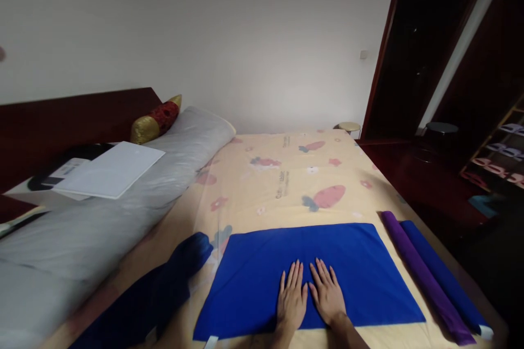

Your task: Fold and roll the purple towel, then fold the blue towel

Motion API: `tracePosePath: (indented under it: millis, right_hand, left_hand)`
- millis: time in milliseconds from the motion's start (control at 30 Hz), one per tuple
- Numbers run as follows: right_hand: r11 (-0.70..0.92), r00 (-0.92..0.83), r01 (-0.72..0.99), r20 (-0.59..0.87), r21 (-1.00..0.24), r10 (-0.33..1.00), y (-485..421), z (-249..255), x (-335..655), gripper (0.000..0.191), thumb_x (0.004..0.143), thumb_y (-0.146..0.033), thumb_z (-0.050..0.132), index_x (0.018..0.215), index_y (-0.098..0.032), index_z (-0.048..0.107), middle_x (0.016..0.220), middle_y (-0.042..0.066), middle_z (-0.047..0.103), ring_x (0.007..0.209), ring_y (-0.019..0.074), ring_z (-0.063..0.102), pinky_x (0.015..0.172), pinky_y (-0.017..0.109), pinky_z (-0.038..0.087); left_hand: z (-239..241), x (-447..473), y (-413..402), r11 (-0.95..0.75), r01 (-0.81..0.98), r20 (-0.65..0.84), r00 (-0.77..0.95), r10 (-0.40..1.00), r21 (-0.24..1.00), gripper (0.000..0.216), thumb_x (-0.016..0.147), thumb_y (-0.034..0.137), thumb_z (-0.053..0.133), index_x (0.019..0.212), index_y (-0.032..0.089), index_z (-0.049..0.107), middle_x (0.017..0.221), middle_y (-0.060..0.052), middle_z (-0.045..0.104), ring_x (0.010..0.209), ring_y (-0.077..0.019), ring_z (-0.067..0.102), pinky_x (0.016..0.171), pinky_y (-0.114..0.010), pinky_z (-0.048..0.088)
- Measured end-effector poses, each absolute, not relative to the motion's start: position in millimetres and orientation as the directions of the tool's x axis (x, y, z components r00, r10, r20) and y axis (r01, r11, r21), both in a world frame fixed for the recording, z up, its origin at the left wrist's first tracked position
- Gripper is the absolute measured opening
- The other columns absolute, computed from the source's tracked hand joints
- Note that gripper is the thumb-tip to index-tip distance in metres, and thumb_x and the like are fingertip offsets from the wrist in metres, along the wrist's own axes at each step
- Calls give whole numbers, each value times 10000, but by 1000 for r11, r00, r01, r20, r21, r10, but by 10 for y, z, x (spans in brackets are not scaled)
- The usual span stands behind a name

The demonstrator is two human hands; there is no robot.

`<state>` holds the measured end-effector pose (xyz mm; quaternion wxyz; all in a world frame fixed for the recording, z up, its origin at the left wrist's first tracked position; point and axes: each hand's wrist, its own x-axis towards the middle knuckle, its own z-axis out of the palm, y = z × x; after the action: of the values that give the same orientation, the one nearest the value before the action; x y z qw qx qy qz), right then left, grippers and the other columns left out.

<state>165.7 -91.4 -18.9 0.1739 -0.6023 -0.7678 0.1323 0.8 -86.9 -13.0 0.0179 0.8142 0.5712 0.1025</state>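
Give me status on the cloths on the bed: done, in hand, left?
Done: purple roll and blue roll lie side by side at right. In hand: left hand and right hand press flat on the spread blue cloth. Left: dark blue cloth, crumpled.

Two hands, two rolled cloths (purple, blue)

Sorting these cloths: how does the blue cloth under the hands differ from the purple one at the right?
The blue cloth lies spread flat; the purple cloth is rolled into a long tube. Both hands, left and right, press the blue cloth; the purple one lies untouched. Both rest on the patterned sheet.
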Motion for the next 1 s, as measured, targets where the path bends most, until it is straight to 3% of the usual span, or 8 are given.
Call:
tracePosePath:
  millis: [167, 267, 367, 467, 567, 800, 933, 1000]
  right_hand:
    - [88, -33, 941, 169, -328, 985, -1048, -314, 2458, 601, 950, -588, 318, 1477, -304, 275, 1559, 45, 256, 1439, 254, 263, 1170, 538, 236]
    - [14, 40, 971, 219, -240, 975, -1246, -415, 3186, 643, 929, -617, 346, 1482, -299, 266, 1559, 47, 274, 1439, 253, 267, 1163, 538, 252]
    - [23, 19, 983, 226, -184, 974, -1418, -507, 3751, 656, 927, -614, 350, 1491, -299, 237, 1564, 40, 269, 1441, 238, 260, 1159, 514, 277]
    - [39, -2, 987, 226, -159, 974, -1429, -558, 3917, 679, 915, -637, 352, 1473, -253, 309, 1550, 69, 299, 1430, 257, 286, 1152, 515, 292]
    - [25, 22, 986, 273, -166, 962, -1268, -505, 3640, 700, 908, -655, 348, 1458, -222, 348, 1541, 93, 309, 1426, 279, 293, 1155, 532, 276]
    - [257, -205, 896, 178, -362, 963, -828, -101, 2041, 579, 981, -528, 251, 1498, -274, 195, 1568, 25, 206, 1452, 227, 222, 1184, 487, 241]
    - [330, -319, 834, 101, -442, 942, -728, -54, 1466, 536, 997, -446, 211, 1501, -266, 178, 1572, 27, 172, 1461, 231, 185, 1191, 485, 217]
    - [365, -369, 817, 82, -446, 926, -690, -89, 1463, 529, 996, -443, 224, 1498, -281, 188, 1570, 20, 187, 1459, 226, 195, 1190, 473, 223]
  left_hand:
    - [-85, -394, -859, -213, 971, 125, 199, 972, 112, 557, 956, 420, 230, 1472, 264, 91, 1556, 0, 265, 1439, -203, 299, 1178, -493, 326]
    - [-65, -1041, -909, 3, 1000, 70, -5, 998, 28, 597, 936, 488, 209, 1473, 232, 167, 1556, -12, 258, 1449, -214, 268, 1189, -501, 274]
    - [-60, -1760, -1032, 201, 976, 32, -199, 979, -83, 618, 927, 452, 141, 1477, 177, 205, 1563, -32, 235, 1450, -205, 259, 1186, -473, 267]
    - [-22, -2177, -1134, 122, 985, 40, -118, 992, -124, 602, 909, 424, 201, 1457, 196, 304, 1547, -28, 289, 1436, -204, 304, 1178, -458, 276]
    - [86, -2096, -1106, 62, 993, 162, -45, 986, -101, 562, 908, 401, 261, 1435, 238, 363, 1520, -29, 358, 1418, -223, 349, 1176, -473, 279]
    - [165, -659, -728, -180, 979, 192, 159, 968, 95, 543, 955, 326, 234, 1469, 277, 64, 1557, 9, 270, 1441, -183, 297, 1185, -453, 311]
    - [-9, 3, -649, -302, 946, 158, 281, 947, 122, 619, 897, 163, 269, 1465, 271, 47, 1563, -11, 242, 1447, -199, 278, 1182, -485, 325]
    - [-55, 81, -640, -333, 933, 116, 319, 941, 139, 618, 898, 168, 273, 1462, 292, 55, 1561, -4, 241, 1446, -200, 278, 1180, -503, 327]
